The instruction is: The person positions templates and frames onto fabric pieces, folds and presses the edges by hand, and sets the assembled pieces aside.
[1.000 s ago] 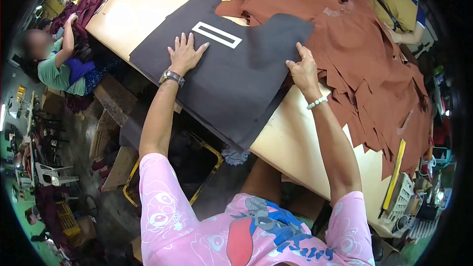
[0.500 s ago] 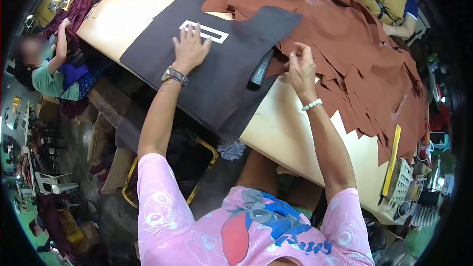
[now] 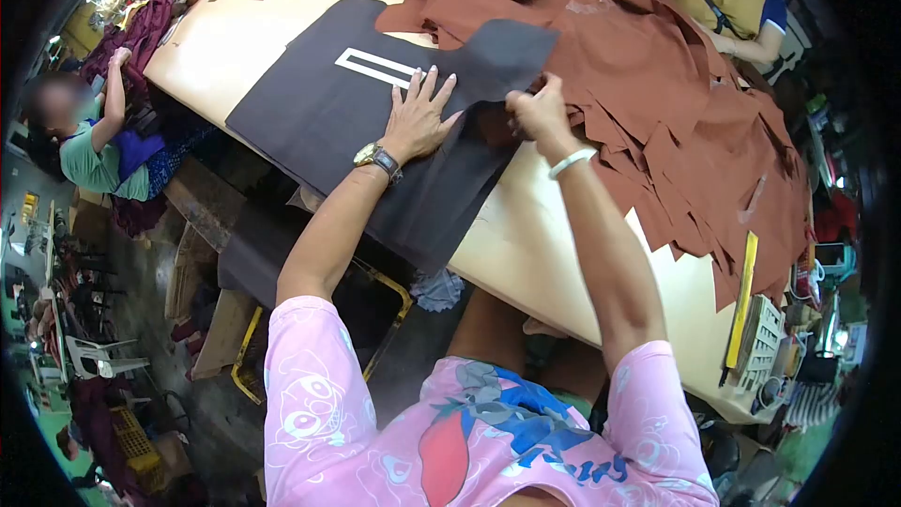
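Note:
Dark grey cut fabric (image 3: 310,84) lies in a stack over the table's edge. On it rests a white rectangular frame-shaped template (image 3: 361,66) with a long slot. My left hand (image 3: 420,122) is spread flat on the fabric, its fingertips at the template's right end. At the fabric's right edge, my right hand (image 3: 542,115) has its fingers curled closed on the dark fabric. The dark, rod-like object seen there before is hidden now.
Brown fabric pieces (image 3: 648,113) are heaped across the right of the table (image 3: 526,225). A yellow ruler (image 3: 741,305) lies near the right corner. One person (image 3: 103,141) sits at left; another person (image 3: 732,0) stands at far right.
My left hand has slid right, off the template's middle. My right hand has moved left and closed at the fabric's edge; the dark rod-like object there has gone from sight.

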The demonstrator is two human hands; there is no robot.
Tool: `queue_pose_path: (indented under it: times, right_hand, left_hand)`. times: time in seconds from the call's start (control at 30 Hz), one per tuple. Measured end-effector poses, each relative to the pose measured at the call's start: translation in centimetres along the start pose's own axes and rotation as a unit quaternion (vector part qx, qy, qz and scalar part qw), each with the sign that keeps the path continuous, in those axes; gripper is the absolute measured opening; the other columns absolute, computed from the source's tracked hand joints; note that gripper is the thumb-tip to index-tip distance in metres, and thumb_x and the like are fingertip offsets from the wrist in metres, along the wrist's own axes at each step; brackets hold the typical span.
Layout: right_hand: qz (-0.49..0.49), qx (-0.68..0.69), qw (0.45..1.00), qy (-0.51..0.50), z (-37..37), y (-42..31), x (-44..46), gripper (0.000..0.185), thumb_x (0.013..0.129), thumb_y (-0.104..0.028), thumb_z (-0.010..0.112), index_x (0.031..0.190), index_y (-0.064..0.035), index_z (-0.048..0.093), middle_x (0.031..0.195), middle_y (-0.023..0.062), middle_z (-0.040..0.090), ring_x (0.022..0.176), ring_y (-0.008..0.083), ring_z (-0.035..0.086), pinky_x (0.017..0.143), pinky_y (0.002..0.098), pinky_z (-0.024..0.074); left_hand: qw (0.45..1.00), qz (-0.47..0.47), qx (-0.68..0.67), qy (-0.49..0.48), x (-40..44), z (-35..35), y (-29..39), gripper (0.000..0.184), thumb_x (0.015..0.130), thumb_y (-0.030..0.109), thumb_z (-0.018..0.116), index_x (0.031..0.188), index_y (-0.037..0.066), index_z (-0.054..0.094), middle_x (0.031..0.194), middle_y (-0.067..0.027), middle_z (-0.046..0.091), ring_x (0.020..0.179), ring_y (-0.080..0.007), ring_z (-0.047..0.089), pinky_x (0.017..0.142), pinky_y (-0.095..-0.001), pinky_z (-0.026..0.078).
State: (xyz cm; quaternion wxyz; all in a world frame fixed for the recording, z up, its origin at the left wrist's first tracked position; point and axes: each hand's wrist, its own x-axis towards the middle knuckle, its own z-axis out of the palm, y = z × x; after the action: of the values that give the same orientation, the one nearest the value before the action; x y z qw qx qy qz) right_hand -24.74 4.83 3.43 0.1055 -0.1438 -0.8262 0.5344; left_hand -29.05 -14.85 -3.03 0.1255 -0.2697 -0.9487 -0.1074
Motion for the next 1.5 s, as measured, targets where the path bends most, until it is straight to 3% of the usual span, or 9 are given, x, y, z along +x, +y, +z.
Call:
queue_pose_path:
  times: [0.1, 0.23, 0.53, 0.83, 0.9, 1.03, 1.07, 1.3, 1.5]
  right_hand:
    - [0.038, 0.155, 0.987, -0.033, -2.6, -1.1, 1.3, 0.078, 0.065, -0.006, 0.064, 0.131, 0.0048, 0.024, 0.084, 0.015, 0.058, 0.05, 0.0165, 0.056, 0.044, 0.0304, 0.0464]
    - [0.043, 0.244, 0.968, -0.027, -5.2, -2.8, 3.1, 0.076, 0.068, -0.004, 0.063, 0.132, 0.0056, 0.022, 0.081, 0.0143, 0.057, 0.052, 0.0177, 0.057, 0.043, 0.0295, 0.0462]
    - [0.072, 0.277, 0.956, -0.06, -6.4, -3.3, 2.1, 0.083, 0.069, -0.004, 0.063, 0.137, 0.0043, 0.016, 0.092, 0.0173, 0.056, 0.058, 0.0186, 0.059, 0.047, 0.0294, 0.0478]
    - [0.04, 0.247, 0.968, -0.026, -1.0, -3.9, -2.0, 0.073, 0.073, -0.006, 0.06, 0.132, 0.0084, 0.019, 0.086, 0.0181, 0.057, 0.056, 0.0197, 0.058, 0.051, 0.0305, 0.0485]
    - [0.034, 0.197, 0.979, -0.033, 0.9, -2.4, -1.8, 0.073, 0.075, -0.009, 0.058, 0.133, 0.0093, 0.017, 0.094, 0.0253, 0.057, 0.071, 0.0303, 0.063, 0.068, 0.0362, 0.0515]
    - [-0.052, -0.053, 0.997, -0.034, 2.4, -1.5, -3.6, 0.072, 0.083, -0.019, 0.054, 0.138, 0.0069, 0.015, 0.121, 0.031, 0.044, 0.109, 0.0375, 0.051, 0.095, 0.0402, 0.0407]
    - [-0.089, -0.01, 0.995, -0.047, 2.0, -1.0, -4.5, 0.069, 0.085, -0.026, 0.052, 0.136, 0.0097, 0.022, 0.133, 0.0324, 0.035, 0.129, 0.0416, 0.029, 0.108, 0.0395, 0.0237]
    - [-0.208, -0.156, 0.963, -0.067, -4.6, 4.0, -14.4, 0.054, 0.082, -0.021, 0.057, 0.129, 0.0007, 0.042, 0.136, 0.0296, 0.033, 0.128, 0.0447, 0.029, 0.106, 0.0465, 0.0251]
    - [-0.211, -0.372, 0.9, -0.087, -8.9, 6.8, -23.0, 0.051, 0.086, -0.025, 0.055, 0.131, -0.0046, 0.043, 0.14, 0.0222, 0.033, 0.132, 0.0406, 0.026, 0.108, 0.0536, 0.0177]
  left_hand:
    - [1.0, -0.023, -0.004, -0.012, -0.1, -0.9, 0.9, 0.07, 0.087, 0.06, 0.041, 0.141, 0.016, 0.033, 0.147, -0.0191, 0.025, 0.136, -0.0384, 0.019, 0.105, -0.0623, 0.016]
    - [1.0, -0.014, 0.012, -0.011, -0.2, -0.8, 0.9, 0.069, 0.086, 0.058, 0.043, 0.14, 0.014, 0.036, 0.146, -0.0191, 0.026, 0.136, -0.0375, 0.019, 0.104, -0.0637, 0.016]
    - [0.991, 0.106, 0.084, -0.017, 2.5, -2.5, 3.3, 0.059, 0.088, 0.043, 0.044, 0.134, 0.007, 0.04, 0.14, -0.018, 0.036, 0.134, -0.0356, 0.027, 0.104, -0.0604, 0.021]
    - [0.999, 0.04, -0.025, 0.024, 2.1, 0.1, 4.8, 0.059, 0.089, 0.036, 0.048, 0.133, -0.001, 0.037, 0.14, -0.0186, 0.036, 0.131, -0.0353, 0.031, 0.102, -0.0568, 0.028]
    - [0.997, 0.037, -0.023, 0.061, 0.5, -0.3, 4.1, 0.057, 0.089, 0.037, 0.05, 0.132, 0.001, 0.04, 0.14, -0.0186, 0.036, 0.132, -0.0356, 0.03, 0.102, -0.0565, 0.028]
    - [0.999, -0.039, 0.009, 0.005, -4.7, -4.8, 3.6, 0.057, 0.086, 0.036, 0.055, 0.129, 0.001, 0.045, 0.139, -0.0192, 0.037, 0.131, -0.0367, 0.03, 0.103, -0.0565, 0.026]
    - [0.998, -0.059, 0.008, 0.019, -6.2, -5.3, 2.7, 0.057, 0.085, 0.036, 0.056, 0.129, 0.001, 0.045, 0.139, -0.0194, 0.037, 0.131, -0.037, 0.03, 0.103, -0.0566, 0.026]
    - [0.897, -0.338, -0.095, 0.267, -22.0, -4.2, -1.6, 0.054, 0.086, 0.026, 0.059, 0.129, -0.002, 0.043, 0.131, -0.0239, 0.045, 0.124, -0.0395, 0.038, 0.105, -0.043, 0.03]
    - [0.861, -0.505, 0.014, 0.06, -34.1, 5.3, -7.4, 0.057, 0.083, 0.024, 0.06, 0.13, -0.002, 0.042, 0.133, -0.022, 0.044, 0.124, -0.0392, 0.039, 0.104, -0.0461, 0.032]
